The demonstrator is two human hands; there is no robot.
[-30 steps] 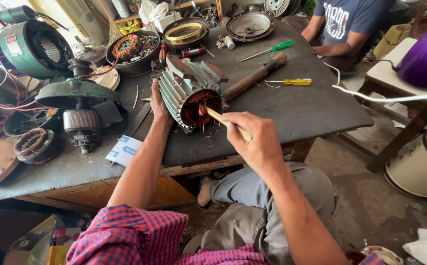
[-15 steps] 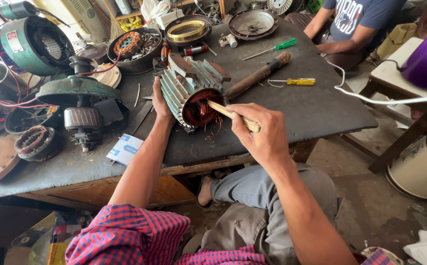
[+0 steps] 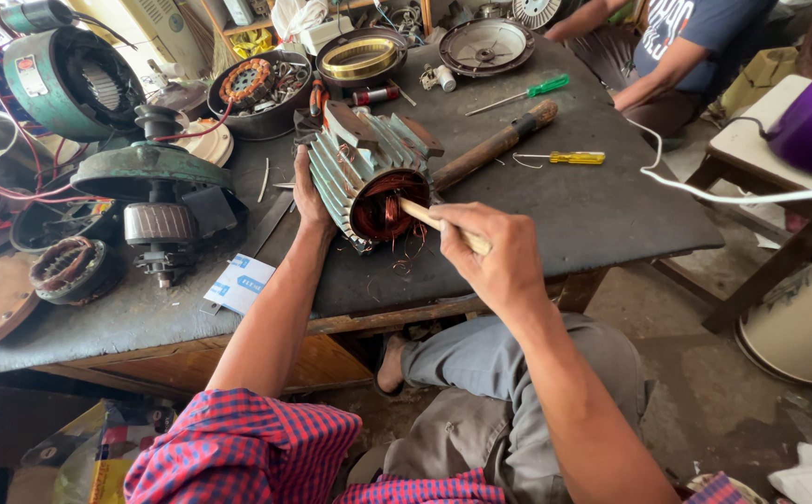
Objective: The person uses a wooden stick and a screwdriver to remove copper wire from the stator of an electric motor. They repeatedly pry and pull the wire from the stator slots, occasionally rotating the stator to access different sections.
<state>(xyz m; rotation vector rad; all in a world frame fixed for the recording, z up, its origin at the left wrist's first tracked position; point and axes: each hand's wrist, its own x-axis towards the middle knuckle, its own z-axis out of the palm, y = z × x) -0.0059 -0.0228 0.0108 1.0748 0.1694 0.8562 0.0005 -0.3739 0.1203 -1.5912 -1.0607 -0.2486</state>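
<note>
Since the earlier frames the right hand [image 3: 499, 257] has shifted little; the wooden stick [image 3: 439, 224] it holds has stayed pointed into the mouth of the motor stator housing [image 3: 373, 177], and the left hand [image 3: 308, 196] has stayed on the housing's left flank.

Nearest: the right hand is closed in a fist-like grip around the near end of the stick. The stick's long axis runs from the hand up and to the left, its far tip inside the open bore among the copper windings [image 3: 387, 210]. The housing therefore lies ahead and to the left of the right fingers, close by.

The left hand is spread against the ribbed, pale-green outside of the housing, fingers partly curled round its back; it steadies rather than lifts. The housing lies on its side on the dark workbench [image 3: 611, 215], open end towards the person. Both hands are at the housing; only the left touches it directly.

Left of the left forearm a small white-and-blue carton [image 3: 238, 283] lies flat on the bench.

Middle distance: a wooden-handled hammer [image 3: 495, 147] lies just behind the housing, a yellow-handled screwdriver [image 3: 565, 158] to its right, a green-handled screwdriver [image 3: 527, 91] beyond.

Far: a dark round pan [image 3: 266, 98] holds a wound stator and loose small parts. A second person's arm [image 3: 667, 70] rests at the far right corner
</note>
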